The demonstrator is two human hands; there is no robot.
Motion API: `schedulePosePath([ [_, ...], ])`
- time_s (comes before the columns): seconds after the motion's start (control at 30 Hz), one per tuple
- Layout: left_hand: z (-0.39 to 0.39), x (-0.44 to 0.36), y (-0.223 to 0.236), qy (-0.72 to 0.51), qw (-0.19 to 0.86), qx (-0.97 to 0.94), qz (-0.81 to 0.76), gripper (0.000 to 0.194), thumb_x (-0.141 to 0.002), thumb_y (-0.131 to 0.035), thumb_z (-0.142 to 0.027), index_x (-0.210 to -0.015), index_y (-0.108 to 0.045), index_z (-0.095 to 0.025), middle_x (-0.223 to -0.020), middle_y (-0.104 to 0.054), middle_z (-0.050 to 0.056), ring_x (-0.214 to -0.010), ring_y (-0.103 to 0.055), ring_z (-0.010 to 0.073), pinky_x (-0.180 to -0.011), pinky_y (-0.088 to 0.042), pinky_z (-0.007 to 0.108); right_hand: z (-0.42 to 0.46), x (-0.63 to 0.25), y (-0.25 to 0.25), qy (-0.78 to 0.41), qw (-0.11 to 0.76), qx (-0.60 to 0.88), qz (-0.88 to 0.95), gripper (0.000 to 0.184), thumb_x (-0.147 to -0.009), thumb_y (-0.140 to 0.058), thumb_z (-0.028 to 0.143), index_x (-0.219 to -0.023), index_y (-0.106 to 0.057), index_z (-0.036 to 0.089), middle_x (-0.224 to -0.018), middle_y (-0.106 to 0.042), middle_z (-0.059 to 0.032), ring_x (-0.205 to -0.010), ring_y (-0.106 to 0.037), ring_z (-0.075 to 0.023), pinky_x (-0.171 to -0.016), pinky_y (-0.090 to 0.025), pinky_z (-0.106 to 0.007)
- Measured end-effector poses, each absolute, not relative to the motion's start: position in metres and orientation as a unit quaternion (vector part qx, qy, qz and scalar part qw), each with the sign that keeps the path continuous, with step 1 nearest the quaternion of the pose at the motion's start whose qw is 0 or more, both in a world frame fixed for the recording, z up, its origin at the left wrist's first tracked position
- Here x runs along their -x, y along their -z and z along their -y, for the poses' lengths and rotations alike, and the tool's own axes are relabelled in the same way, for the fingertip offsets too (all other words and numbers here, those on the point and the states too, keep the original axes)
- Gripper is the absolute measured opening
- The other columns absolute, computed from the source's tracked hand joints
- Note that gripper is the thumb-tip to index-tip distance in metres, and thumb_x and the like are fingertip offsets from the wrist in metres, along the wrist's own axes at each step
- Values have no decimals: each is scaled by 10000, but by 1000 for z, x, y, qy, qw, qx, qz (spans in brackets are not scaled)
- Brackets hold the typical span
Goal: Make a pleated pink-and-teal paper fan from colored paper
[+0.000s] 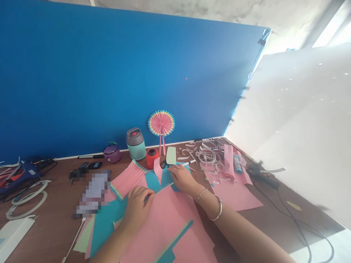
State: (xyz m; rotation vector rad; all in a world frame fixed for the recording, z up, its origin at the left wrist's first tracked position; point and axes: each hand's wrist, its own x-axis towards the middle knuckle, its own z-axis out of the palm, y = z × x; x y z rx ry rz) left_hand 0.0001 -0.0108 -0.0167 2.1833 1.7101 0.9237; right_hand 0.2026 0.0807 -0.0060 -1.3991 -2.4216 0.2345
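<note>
The left hand (pixel 138 206) lies curled with its fingers (pixel 146 195) pinching one end of a narrow teal paper strip (pixel 161 188); the strip runs toward two o'clock across a pink sheet (pixel 164 223) at the table's (pixel 52 226) middle; the right hand (pixel 182 178) presses its other end, fingers bent down on it. At ten o'clock a pleated pink paper (pixel 128 177) lies just beside; at twelve o'clock stand a red tape roll (pixel 152 157) and a paper fan (pixel 161 123); at two o'clock white paper curls (pixel 210 155) lie scattered.
</note>
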Motion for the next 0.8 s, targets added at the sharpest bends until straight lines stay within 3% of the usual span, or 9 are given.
schedulePosePath([
  [0.13, 9, 0, 21, -317, 123, -742, -578, 186, -860, -460, -270, -743, -600, -229, -790, -654, 16, -824, -576, 208, -787, -403, 367, -96, -185, -1, -13, 75, 524, 848, 292, -831, -457, 113, -1047, -642, 177, -958, -659, -101, -948, -511, -242, -781, -343, -322],
  [0.37, 9, 2, 21, -328, 135, -736, -577, 182, -857, -470, -265, -732, -598, -228, -791, -652, 13, -834, -568, 210, -792, -396, 367, -98, -187, -25, -2, 54, 531, 845, 287, -707, -497, 73, -942, -643, 149, -913, -673, -110, -930, -534, -245, -744, -305, -323],
  [0.53, 9, 1, 23, -326, 141, -738, -574, 191, -865, -460, -270, -744, -602, -226, -795, -646, 20, -833, -558, 209, -798, -394, 372, -87, -205, -31, -31, 22, 565, 824, 127, -711, -512, 142, -717, -637, 167, -753, -680, -87, -847, -588, -242, -733, -320, -315],
  [0.67, 9, 0, 23, -325, 144, -739, -572, 191, -863, -459, -266, -744, -603, -226, -791, -642, 20, -828, -559, 210, -790, -395, 368, -84, -196, -22, -47, 29, 633, 772, 198, -794, -483, 248, -885, -620, 137, -843, -683, -133, -856, -618, -270, -701, -359, -319],
  [0.8, 9, 0, 22, -330, 145, -736, -573, 190, -857, -463, -271, -738, -605, -229, -786, -648, 15, -826, -568, 210, -790, -395, 362, -85, -185, -18, -82, 43, 684, 724, 234, -767, -514, 190, -980, -575, 113, -909, -675, -171, -900, -630, -291, -673, -392, -313],
])
